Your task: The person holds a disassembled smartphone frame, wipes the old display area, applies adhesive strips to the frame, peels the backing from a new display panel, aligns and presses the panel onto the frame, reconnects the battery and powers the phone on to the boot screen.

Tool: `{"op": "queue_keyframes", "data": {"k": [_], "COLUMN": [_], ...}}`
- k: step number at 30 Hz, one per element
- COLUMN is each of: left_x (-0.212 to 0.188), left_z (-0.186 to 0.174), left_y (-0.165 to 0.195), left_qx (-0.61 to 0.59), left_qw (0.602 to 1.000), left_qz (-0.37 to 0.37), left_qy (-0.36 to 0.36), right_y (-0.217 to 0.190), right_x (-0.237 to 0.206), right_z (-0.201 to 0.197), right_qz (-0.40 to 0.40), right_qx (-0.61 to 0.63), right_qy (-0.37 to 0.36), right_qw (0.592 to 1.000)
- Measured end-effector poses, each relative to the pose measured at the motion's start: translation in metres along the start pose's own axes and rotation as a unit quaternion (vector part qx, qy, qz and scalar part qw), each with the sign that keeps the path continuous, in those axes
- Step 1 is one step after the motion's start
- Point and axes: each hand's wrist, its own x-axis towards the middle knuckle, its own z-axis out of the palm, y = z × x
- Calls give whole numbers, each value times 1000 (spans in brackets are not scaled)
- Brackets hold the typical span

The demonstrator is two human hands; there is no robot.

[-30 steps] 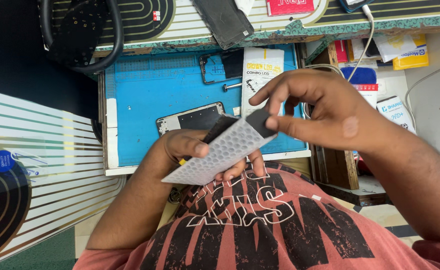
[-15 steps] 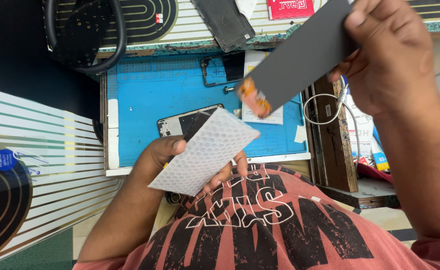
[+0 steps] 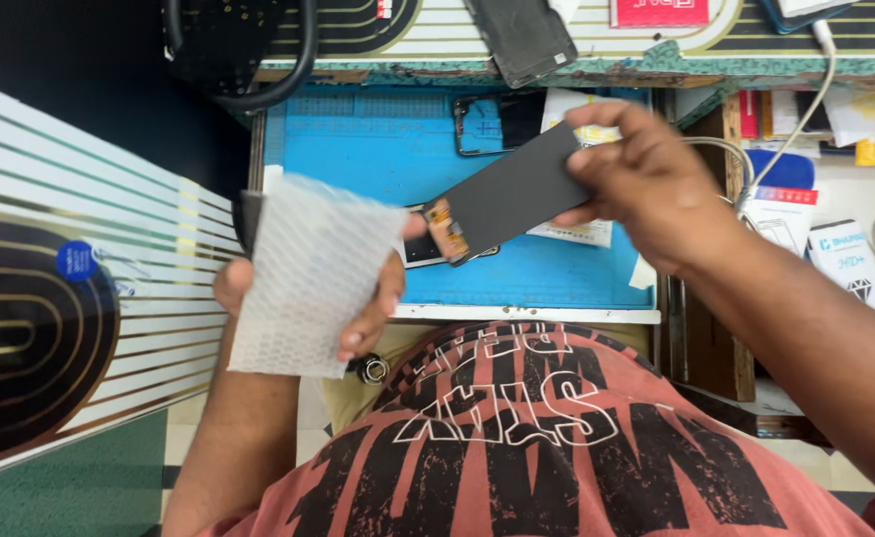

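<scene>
My left hand holds a white bubble-wrap pouch flat, low and left over the edge of the blue work mat. A dark rectangular phone screen panel with an orange flex connector at its lower end is pinched in my right hand at its upper end. The panel hangs tilted above the mat. Its connector end is close to the pouch and to my left thumb. A phone lies on the mat, partly hidden under the panel.
A phone frame lies at the mat's far edge. White paper slips rest beside the panel. Small boxes and packets and a white cable crowd the right. A striped counter panel stands at the left.
My right hand pulled the dark panel out of the bubble-wrap pouch, lifted it up right, then brought it down over the mat. My left hand moved left with the empty pouch.
</scene>
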Motion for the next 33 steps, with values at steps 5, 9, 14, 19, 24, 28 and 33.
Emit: {"op": "queue_keyframes", "data": {"k": [5,9,14,19,24,28,33], "left_x": [-9,-11,-20,-22,-20,-20,-23], "left_z": [-6,-17,-21,-30,-33,-29,-26], "left_y": [7,16,19,19,20,26,33], "left_qx": [-51,-39,-23,5,70,97,132], "left_qw": [995,988,986,982,973,971,962], "left_qz": [88,141,168,187,215,195,184], "left_qy": [-15,-45,-12,8,45,101,151], "right_y": [21,23,16,9,3,-8,5], "right_x": [19,34,44,49,44,22,-10], "right_z": [30,42,48,47,41,15,-3], "right_qz": [66,74,30,-33,-165,-193,-216], "right_qx": [-26,-78,-242,-489,-557,-643,-798], "right_qy": [-67,-80,-86,-90,-92,-35,-36], "right_qw": [995,991,966,867,809,740,562]}}
